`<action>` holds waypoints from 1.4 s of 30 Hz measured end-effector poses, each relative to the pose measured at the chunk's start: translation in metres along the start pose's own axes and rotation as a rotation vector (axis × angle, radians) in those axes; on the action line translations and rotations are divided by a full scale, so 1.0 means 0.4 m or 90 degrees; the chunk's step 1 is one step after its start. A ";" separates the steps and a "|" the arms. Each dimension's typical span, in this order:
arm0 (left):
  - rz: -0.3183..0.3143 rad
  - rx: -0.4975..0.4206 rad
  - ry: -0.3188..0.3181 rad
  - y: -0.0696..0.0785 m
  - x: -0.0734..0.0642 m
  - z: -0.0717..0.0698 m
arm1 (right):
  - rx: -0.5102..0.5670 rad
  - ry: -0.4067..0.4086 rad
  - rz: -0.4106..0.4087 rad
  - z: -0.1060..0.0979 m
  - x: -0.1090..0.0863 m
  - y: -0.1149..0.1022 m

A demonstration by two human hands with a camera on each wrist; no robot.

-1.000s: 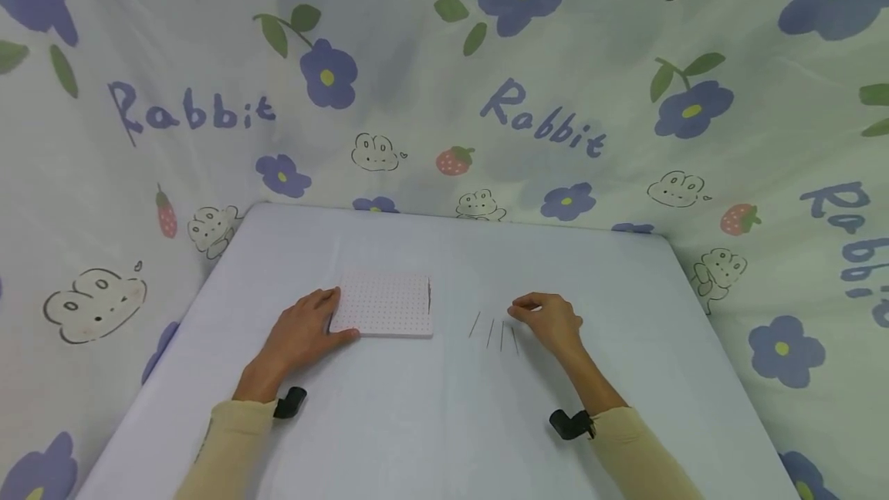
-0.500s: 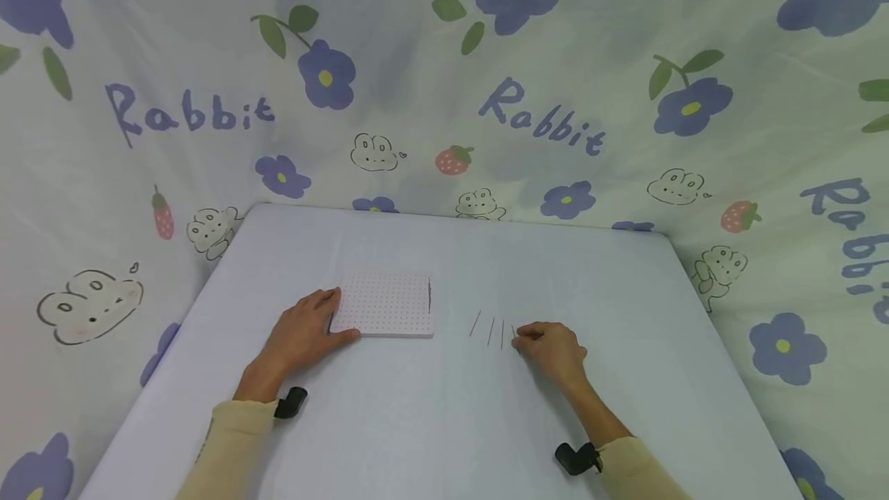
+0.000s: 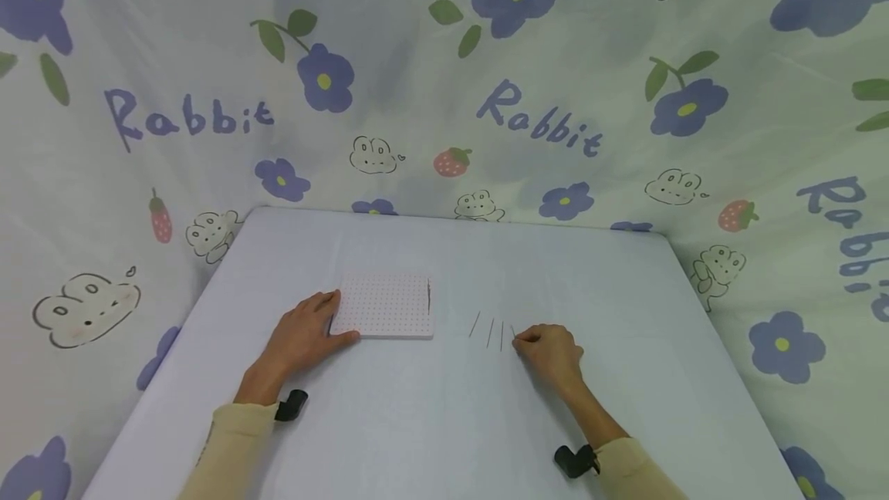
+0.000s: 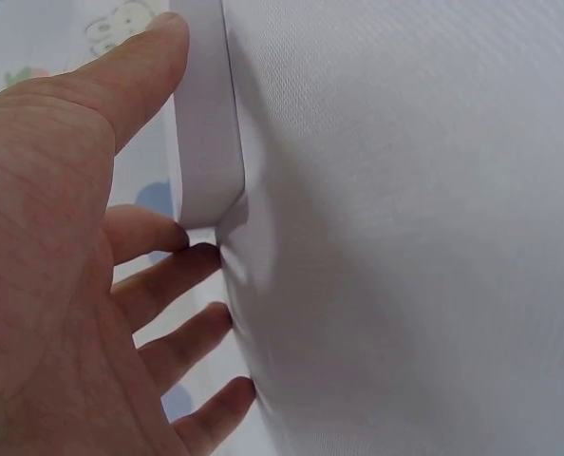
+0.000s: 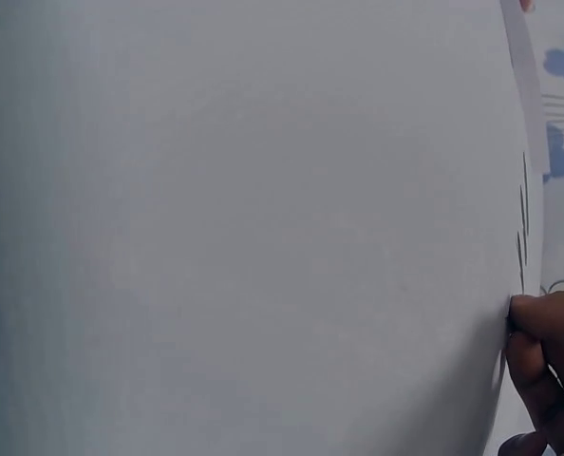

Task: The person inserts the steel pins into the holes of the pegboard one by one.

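A white board dotted with rows of small holes [image 3: 383, 305] lies flat on the white table. My left hand [image 3: 302, 338] rests at its near left corner, thumb along the front edge and fingers at the left side; the left wrist view shows the thumb on the board's side [image 4: 206, 114]. To the right, several thin dark needle-like rods [image 3: 490, 333] lie side by side. My right hand [image 3: 552, 353] pinches the rightmost rod [image 3: 513, 329] between thumb and forefinger, its lower part hidden by the fingertips. The right wrist view shows the hand [image 5: 553, 347] close beside the other rods [image 5: 522, 214].
A thin dark line [image 3: 429, 296] runs along the board's right edge. The white table [image 3: 444, 423] ends at the back against a printed curtain [image 3: 417, 99] with flowers and rabbits. A black wrist camera [image 3: 575, 461] sits by the right sleeve.
My right hand has come down and toward me, from above the rightmost rod to having its fingertips on it. My left hand and the board have stayed in place.
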State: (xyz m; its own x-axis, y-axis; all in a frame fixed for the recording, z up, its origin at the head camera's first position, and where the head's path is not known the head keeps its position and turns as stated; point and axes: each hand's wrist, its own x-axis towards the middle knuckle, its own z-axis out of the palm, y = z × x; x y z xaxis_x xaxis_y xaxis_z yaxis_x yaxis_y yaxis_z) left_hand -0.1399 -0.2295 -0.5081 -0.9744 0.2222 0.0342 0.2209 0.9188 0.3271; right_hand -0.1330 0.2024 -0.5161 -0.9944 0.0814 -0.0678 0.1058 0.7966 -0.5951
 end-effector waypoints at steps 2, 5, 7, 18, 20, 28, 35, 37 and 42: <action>0.000 -0.001 0.002 0.001 -0.001 0.001 | 0.000 0.001 -0.005 -0.001 0.002 0.000; 0.000 0.001 0.003 0.001 0.000 0.001 | -0.001 0.006 -0.009 0.001 0.003 0.001; -0.003 0.002 0.002 0.002 0.001 0.000 | -0.003 0.012 -0.017 0.003 0.003 0.001; -0.007 0.006 -0.001 0.002 0.001 0.002 | -0.010 0.015 -0.040 0.005 0.011 -0.004; -0.009 0.007 -0.002 0.002 0.001 0.002 | -0.010 0.015 -0.040 0.003 0.014 -0.007; -0.008 0.004 0.002 0.001 0.000 0.002 | 0.023 0.029 -0.056 -0.018 0.049 -0.052; -0.006 0.002 0.006 0.000 -0.003 -0.006 | 0.069 0.051 -0.136 -0.039 0.110 -0.123; -0.005 -0.001 0.007 0.000 -0.004 -0.007 | 0.082 0.059 -0.151 -0.042 0.132 -0.145; 0.001 -0.010 0.010 -0.001 -0.006 0.000 | 0.132 0.051 -0.177 -0.043 0.176 -0.197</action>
State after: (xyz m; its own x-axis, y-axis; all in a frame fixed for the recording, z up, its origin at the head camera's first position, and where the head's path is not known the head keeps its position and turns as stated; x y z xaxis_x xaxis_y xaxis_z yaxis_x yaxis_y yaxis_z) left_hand -0.1377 -0.2304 -0.5081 -0.9745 0.2189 0.0492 0.2223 0.9132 0.3414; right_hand -0.2113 0.1555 -0.4601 -0.9818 -0.0676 0.1777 -0.1778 0.6571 -0.7325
